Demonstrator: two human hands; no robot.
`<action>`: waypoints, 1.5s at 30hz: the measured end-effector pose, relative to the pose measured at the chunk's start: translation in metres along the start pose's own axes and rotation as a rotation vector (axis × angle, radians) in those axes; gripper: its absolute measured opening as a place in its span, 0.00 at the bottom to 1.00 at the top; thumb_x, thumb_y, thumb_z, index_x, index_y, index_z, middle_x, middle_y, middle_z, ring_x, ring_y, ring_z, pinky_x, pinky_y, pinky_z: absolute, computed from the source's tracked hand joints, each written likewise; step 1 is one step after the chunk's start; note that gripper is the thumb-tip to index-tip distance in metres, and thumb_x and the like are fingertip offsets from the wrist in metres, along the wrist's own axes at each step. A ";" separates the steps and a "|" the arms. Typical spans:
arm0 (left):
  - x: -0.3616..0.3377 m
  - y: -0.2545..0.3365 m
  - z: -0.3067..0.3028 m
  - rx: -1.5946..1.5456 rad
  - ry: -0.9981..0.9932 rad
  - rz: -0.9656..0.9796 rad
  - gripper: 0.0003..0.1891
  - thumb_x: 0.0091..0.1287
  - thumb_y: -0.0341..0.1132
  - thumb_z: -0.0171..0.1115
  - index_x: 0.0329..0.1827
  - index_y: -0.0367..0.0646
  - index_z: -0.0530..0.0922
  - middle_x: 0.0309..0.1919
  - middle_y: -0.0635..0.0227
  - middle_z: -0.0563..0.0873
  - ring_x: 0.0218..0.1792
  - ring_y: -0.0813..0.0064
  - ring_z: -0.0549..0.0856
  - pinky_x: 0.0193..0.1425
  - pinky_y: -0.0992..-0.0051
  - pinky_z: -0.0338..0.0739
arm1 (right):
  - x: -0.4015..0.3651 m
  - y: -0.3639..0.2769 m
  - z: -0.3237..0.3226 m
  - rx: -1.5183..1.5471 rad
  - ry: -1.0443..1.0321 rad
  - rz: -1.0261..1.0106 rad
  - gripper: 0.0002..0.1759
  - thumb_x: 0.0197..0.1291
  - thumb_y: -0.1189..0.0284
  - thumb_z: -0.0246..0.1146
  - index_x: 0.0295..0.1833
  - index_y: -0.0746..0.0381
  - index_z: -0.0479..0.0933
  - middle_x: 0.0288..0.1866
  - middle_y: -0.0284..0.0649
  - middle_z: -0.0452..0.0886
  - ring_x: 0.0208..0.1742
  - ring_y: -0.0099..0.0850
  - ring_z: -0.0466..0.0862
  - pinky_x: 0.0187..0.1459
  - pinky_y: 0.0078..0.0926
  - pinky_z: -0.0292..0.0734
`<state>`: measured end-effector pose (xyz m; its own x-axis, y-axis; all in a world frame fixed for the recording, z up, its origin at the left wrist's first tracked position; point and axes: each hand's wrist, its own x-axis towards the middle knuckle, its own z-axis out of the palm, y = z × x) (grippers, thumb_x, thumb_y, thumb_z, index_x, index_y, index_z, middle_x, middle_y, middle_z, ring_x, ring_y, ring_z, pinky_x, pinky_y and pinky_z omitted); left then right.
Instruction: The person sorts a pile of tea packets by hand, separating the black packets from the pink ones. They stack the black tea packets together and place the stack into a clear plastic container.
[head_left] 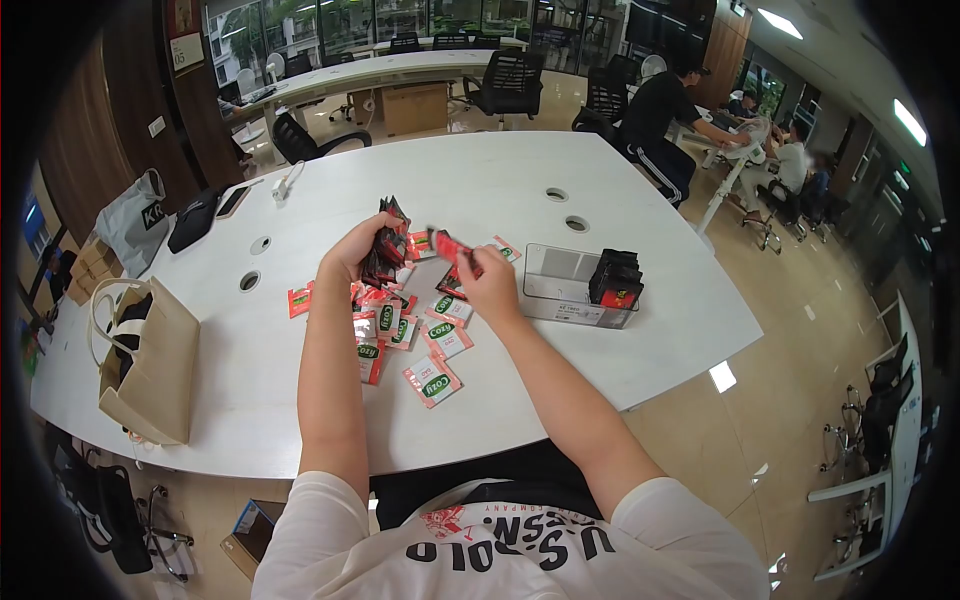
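Note:
My left hand (352,252) grips a fanned stack of dark red sachets (385,250), held upright above the white table (620,345). My right hand (487,283) pinches a single red sachet (449,245) just to the right of that stack. Below both hands lie several loose sachets (432,380), red and white with a green "Cozy" label, scattered flat on the table. A clear plastic box (568,285) stands to the right of my right hand, with a bundle of dark sachets (616,280) upright in its right end.
A beige tote bag (160,375) stands at the table's left edge. A phone (233,200), a black pouch (193,220) and a grey bag (135,220) lie at the far left. Round cable holes (576,223) dot the table. Other people sit at desks far right (790,160).

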<state>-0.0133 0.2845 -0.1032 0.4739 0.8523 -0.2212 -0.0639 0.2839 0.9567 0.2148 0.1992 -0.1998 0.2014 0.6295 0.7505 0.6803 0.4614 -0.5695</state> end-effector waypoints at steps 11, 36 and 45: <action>0.041 -0.038 0.037 0.037 -0.063 -0.060 0.22 0.76 0.57 0.65 0.39 0.45 0.85 0.33 0.70 0.90 0.32 0.75 0.89 0.42 0.73 0.86 | -0.003 -0.002 0.006 0.130 -0.140 -0.167 0.21 0.72 0.70 0.68 0.66 0.67 0.83 0.59 0.47 0.87 0.58 0.42 0.81 0.63 0.37 0.76; -0.061 0.020 0.033 -0.158 0.117 0.187 0.25 0.73 0.56 0.64 0.54 0.40 0.81 0.41 0.60 0.91 0.39 0.66 0.92 0.43 0.66 0.89 | 0.009 -0.018 -0.009 0.330 0.187 0.045 0.08 0.72 0.78 0.66 0.52 0.68 0.86 0.51 0.48 0.91 0.46 0.38 0.92 0.48 0.32 0.88; -0.118 -0.059 0.032 -0.426 0.112 0.072 0.27 0.74 0.61 0.61 0.55 0.44 0.84 0.43 0.62 0.91 0.39 0.66 0.92 0.43 0.65 0.90 | -0.029 -0.093 0.005 0.500 -0.260 -0.330 0.14 0.71 0.79 0.65 0.59 0.62 0.85 0.59 0.45 0.88 0.66 0.41 0.85 0.66 0.37 0.81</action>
<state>-0.0375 0.1531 -0.1275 0.3585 0.9122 -0.1984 -0.4603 0.3576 0.8125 0.1421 0.1411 -0.1697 -0.1819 0.5066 0.8428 0.2550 0.8521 -0.4571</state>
